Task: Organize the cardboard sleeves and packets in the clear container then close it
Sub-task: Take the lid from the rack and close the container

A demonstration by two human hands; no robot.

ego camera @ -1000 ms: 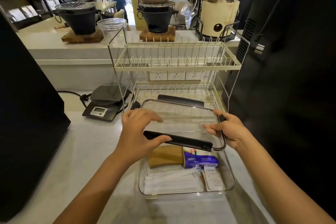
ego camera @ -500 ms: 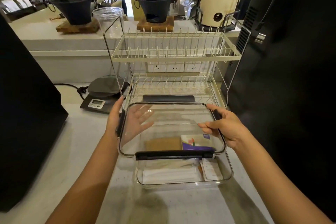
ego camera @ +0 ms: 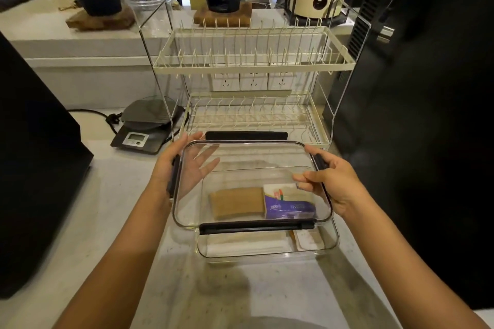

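Both hands [ego camera: 184, 168] [ego camera: 335, 184] gripping clear lid [ego camera: 240, 157], now shifted nearer over container [ego camera: 267, 254]

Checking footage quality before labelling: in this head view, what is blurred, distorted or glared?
Head view: wide-angle bend bows the dish rack uprights; the black machine at the left edge smears with motion blur; the clear lid, held by left hand and right hand, shows faint reflections, yet the cardboard sleeve and purple packet read through it; the backlit doorway is overexposed.
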